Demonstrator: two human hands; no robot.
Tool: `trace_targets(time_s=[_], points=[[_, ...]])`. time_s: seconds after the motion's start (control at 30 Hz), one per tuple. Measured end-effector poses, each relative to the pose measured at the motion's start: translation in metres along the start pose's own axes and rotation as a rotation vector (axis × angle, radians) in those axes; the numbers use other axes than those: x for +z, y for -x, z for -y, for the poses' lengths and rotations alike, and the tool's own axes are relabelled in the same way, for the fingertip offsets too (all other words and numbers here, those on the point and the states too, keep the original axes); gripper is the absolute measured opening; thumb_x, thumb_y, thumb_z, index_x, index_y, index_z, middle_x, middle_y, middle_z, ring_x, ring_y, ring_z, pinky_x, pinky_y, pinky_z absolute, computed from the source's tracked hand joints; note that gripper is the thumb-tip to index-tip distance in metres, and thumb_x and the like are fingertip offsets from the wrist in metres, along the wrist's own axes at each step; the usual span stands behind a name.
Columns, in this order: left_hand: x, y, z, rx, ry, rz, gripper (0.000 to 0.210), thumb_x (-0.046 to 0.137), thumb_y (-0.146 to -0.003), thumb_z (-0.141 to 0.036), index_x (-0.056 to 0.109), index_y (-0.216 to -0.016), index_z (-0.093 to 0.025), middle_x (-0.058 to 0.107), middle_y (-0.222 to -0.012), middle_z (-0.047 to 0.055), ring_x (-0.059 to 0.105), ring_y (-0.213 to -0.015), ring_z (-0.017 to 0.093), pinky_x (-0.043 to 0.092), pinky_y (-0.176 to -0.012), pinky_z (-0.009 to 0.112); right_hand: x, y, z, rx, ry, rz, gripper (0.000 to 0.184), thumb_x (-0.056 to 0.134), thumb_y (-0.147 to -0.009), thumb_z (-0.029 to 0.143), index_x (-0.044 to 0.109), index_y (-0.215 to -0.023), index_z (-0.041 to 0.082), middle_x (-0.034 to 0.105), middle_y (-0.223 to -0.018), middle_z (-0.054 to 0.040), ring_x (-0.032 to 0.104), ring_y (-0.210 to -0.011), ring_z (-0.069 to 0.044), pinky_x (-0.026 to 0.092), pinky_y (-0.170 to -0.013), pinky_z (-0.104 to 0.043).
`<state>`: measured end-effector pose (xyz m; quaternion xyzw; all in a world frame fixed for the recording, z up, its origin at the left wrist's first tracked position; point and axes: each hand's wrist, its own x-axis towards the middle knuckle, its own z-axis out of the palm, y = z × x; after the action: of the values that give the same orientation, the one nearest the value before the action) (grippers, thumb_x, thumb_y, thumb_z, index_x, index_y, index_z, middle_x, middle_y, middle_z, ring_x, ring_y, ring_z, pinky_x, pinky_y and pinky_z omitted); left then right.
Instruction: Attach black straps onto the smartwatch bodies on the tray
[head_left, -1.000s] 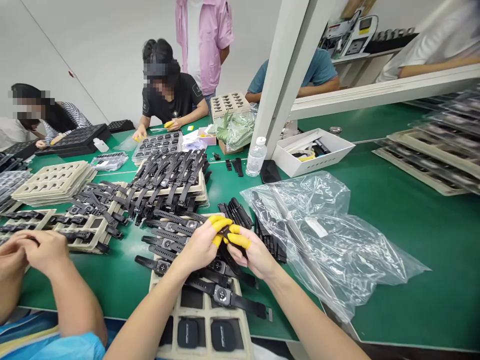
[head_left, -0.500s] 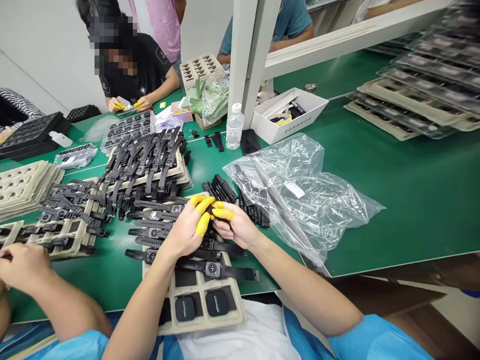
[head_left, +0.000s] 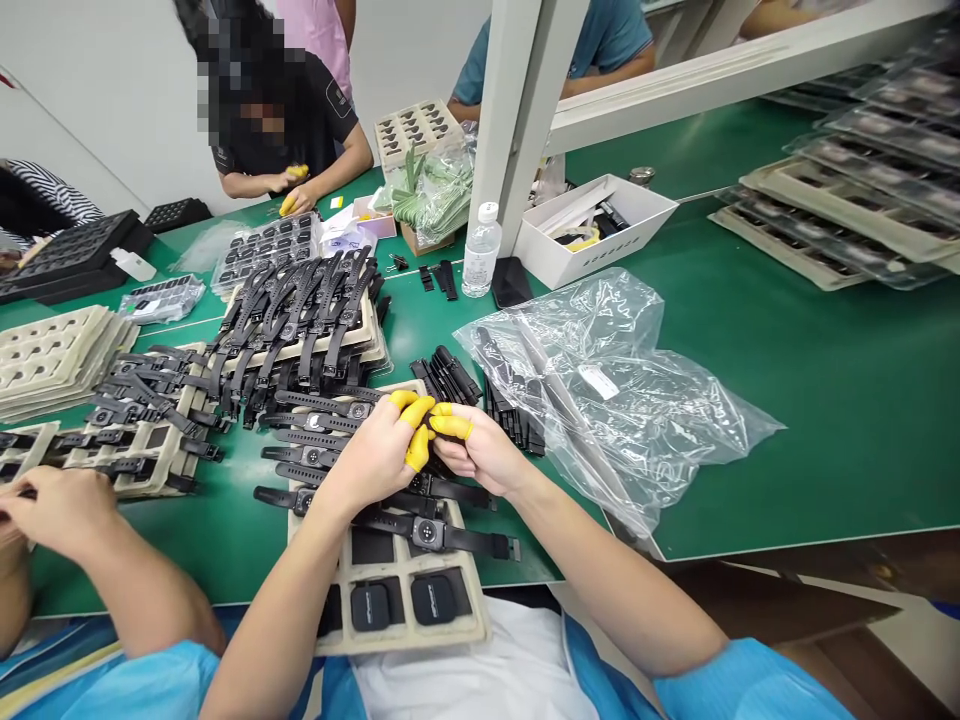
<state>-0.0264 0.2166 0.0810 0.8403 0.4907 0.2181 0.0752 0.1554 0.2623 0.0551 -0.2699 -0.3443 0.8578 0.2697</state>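
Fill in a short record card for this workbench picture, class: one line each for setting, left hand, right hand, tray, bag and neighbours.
Setting: green worktable crowded with black watches and straps.
Left hand: yellow finger cots on, pinched together with the other hand over a small black part, mostly hidden.
Right hand: yellow-capped fingertip meeting the left.
Tray: beige, under the hands, holding strapped watches.
Bag: clear plastic, crumpled, to the right.
Neighbours: a co-worker's hand at left; others seated across.
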Motion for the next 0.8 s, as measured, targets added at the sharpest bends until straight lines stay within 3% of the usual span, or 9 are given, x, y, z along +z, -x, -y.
trace_targets(time_s=[0.1, 0.23, 0.3, 0.4, 0.5, 0.67, 0.8], points=[[0.000, -0.001, -0.002, -0.020, -0.034, 0.027, 0.040, 0.049, -0.100, -0.019, 0.056, -0.138, -0.011, 0.063, -0.122, 0.019, 0.061, -0.120, 0.032, 0.059, -0.102, 0.051, 0.000, 0.000, 0.000, 0.013, 0.022, -0.011, 0.037, 0.078, -0.078, 0.047, 0.052, -0.082, 0.021, 0.039, -0.045, 0.0128, 0.019, -0.037, -0.003, 0.015, -0.034, -0.015], [-0.001, -0.001, -0.003, -0.010, 0.111, -0.022, 0.039, 0.043, -0.104, -0.020, 0.053, -0.141, -0.013, 0.063, -0.129, 0.019, 0.061, -0.127, 0.030, 0.057, -0.108, 0.049, 0.001, 0.002, -0.002, -0.038, 0.041, 0.015, 0.040, 0.078, -0.081, 0.052, 0.051, -0.083, 0.022, 0.037, -0.045, 0.0130, 0.019, -0.038, -0.004, 0.017, -0.035, -0.016], [-0.003, -0.002, -0.006, 0.007, 0.192, -0.054, 0.044, 0.046, -0.105, -0.023, 0.047, -0.148, -0.016, 0.060, -0.137, 0.018, 0.057, -0.136, 0.029, 0.054, -0.113, 0.048, 0.000, 0.004, -0.004, -0.119, 0.070, 0.024, 0.041, 0.074, -0.085, 0.057, 0.051, -0.084, 0.023, 0.038, -0.046, 0.0126, 0.022, -0.038, -0.006, 0.021, -0.037, -0.018], [-0.011, -0.003, -0.018, 0.037, 0.200, -0.096, 0.053, 0.051, -0.104, -0.023, 0.038, -0.156, -0.023, 0.058, -0.143, 0.016, 0.055, -0.141, 0.027, 0.053, -0.116, 0.045, -0.005, 0.009, -0.006, -0.355, 0.240, -0.016, 0.042, 0.072, -0.088, 0.062, 0.055, -0.093, 0.024, 0.044, -0.050, 0.0103, 0.033, -0.041, -0.009, 0.032, -0.042, -0.023], [-0.032, -0.001, -0.030, 0.040, 0.042, -0.114, 0.051, 0.045, -0.104, -0.016, 0.041, -0.154, -0.022, 0.060, -0.143, 0.016, 0.058, -0.138, 0.026, 0.055, -0.114, 0.042, -0.011, 0.014, -0.002, -0.568, 0.543, -0.049, 0.037, 0.073, -0.090, 0.057, 0.062, -0.101, 0.023, 0.054, -0.061, 0.0055, 0.045, -0.050, -0.013, 0.040, -0.051, -0.028], [-0.084, 0.024, -0.029, -0.078, -0.272, -0.119, 0.043, 0.046, -0.102, -0.011, 0.054, -0.144, -0.017, 0.070, -0.128, 0.013, 0.068, -0.119, 0.025, 0.059, -0.100, 0.039, -0.014, 0.018, 0.009, -0.648, 0.919, 0.025, 0.025, 0.058, -0.102, 0.047, 0.068, -0.101, 0.024, 0.067, -0.082, -0.0035, 0.060, -0.069, -0.019, 0.048, -0.065, -0.034], [-0.093, 0.063, -0.017, -0.324, -0.448, 0.070, 0.030, 0.044, -0.098, -0.008, 0.071, -0.107, -0.017, 0.072, -0.097, 0.011, 0.069, -0.092, 0.027, 0.058, -0.085, 0.041, -0.009, 0.020, 0.009, -0.720, 1.106, 0.069, 0.030, 0.051, -0.105, 0.040, 0.067, -0.088, 0.023, 0.061, -0.086, -0.0068, 0.059, -0.073, -0.020, 0.049, -0.068, -0.035]])
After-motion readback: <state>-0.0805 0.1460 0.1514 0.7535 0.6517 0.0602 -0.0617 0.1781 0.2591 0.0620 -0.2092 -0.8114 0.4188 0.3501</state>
